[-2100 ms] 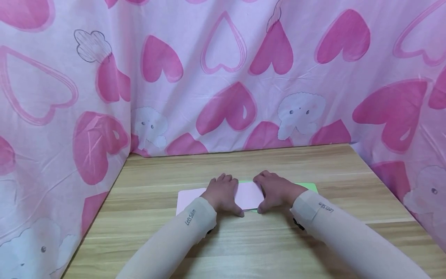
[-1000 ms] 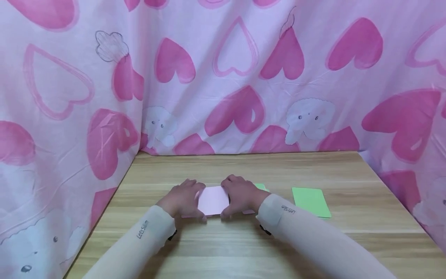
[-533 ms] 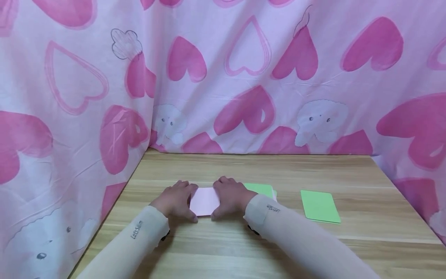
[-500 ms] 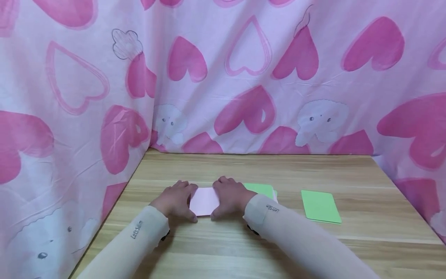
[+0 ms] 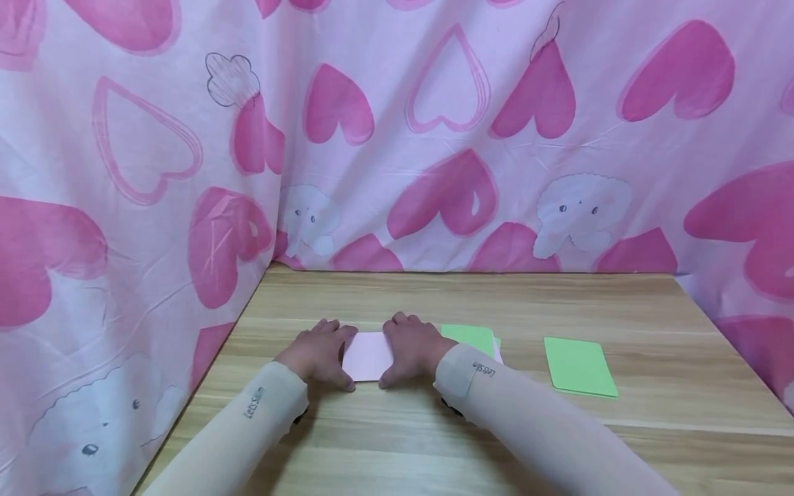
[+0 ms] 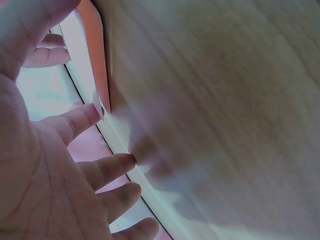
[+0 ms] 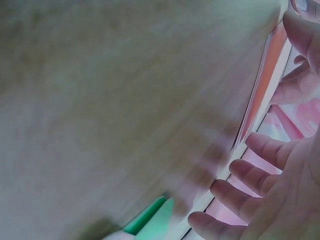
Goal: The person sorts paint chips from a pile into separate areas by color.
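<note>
We grip the pink card (image 5: 367, 357) by opposite edges, left hand (image 5: 318, 353) and right hand (image 5: 411, 348), near green cards (image 5: 469, 336).

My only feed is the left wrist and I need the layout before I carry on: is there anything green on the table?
Observer: Yes, the head view shows a lone green card off to the right.
Operator: Is that the only green?
Observer: No, a second green card lies nearer, partly hidden by the right sleeve.
Operator: Where is the right thumb?
Observer: The right hand has its thumb at the near edge of the pink card.
</note>
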The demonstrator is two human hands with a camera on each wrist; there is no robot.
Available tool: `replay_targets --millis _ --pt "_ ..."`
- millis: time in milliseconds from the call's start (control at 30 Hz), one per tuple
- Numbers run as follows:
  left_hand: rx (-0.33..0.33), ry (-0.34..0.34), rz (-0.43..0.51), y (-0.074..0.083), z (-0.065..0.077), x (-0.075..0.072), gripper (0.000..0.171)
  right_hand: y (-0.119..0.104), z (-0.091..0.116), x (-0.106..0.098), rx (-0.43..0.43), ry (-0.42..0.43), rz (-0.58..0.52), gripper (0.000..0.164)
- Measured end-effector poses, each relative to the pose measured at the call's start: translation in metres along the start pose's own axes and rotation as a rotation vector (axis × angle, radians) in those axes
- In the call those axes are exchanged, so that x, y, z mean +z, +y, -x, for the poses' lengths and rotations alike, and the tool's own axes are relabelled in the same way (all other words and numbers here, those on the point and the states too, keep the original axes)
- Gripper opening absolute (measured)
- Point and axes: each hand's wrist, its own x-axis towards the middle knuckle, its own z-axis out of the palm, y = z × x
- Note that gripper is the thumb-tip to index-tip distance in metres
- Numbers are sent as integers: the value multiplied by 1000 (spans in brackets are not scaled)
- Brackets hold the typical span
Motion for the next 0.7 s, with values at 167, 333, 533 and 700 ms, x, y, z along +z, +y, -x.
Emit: replay_targets --millis 167,333,533,700 --pt "-8 -12 0 3 1 -1 105 1 -1 1 -2 12 13 90" --pt "-7 -13 -6 3 -1 -1 106 1 -2 1 -4 13 21 92" --pt "22 3 -32 7 -1 0 108 9 0 2 -4 23 -11 96" --pt "73 28 -49 20 -5 0 111 28 5 -1 12 50 -16 99"
